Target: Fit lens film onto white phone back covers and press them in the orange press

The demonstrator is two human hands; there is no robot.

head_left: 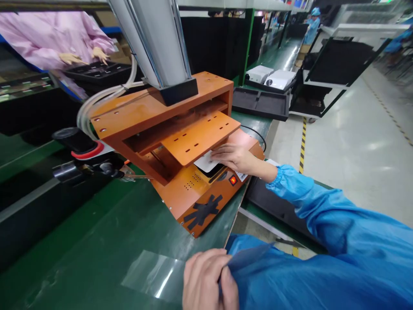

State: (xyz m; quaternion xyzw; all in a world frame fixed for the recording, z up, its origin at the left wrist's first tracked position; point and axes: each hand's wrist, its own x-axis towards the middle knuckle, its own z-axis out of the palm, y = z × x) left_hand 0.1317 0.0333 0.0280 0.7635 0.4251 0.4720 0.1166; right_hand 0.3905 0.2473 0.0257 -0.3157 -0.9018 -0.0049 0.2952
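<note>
The left hand (209,280) is curled, thumb against fingers, pinching a thin translucent sheet (253,257). Pinched at one end only, the sheet could crease or take finger marks on its face if the grip tightens or the free end catches the sleeve (290,185). A clear film (148,269) lies flat on the tabletop (93,241), just beside this hand; a sideways sweep of the hand could drag or scratch it.

The right hand (234,158) has its fingers extended and close together, fingertips on the white part (205,163). Whether the thumb grips beneath cannot be told. The part sits on the dark seat of the press base (180,200), partly below the orange plate (201,137).

Principal hazard: pinching. The fingertips are close to the plate's front edge, beneath the cylinder (161,43); if the plate lowers with the hand there, fingers could be crushed. The switch (233,180) glows red, which suggests live power.

Secondary hazard: misalignment. Uneven finger pressure could skew the part on its seat, so that any load bears on one edge and marks or cracks it. The plate hides part of the seat, so a small offset could escape notice.
</note>
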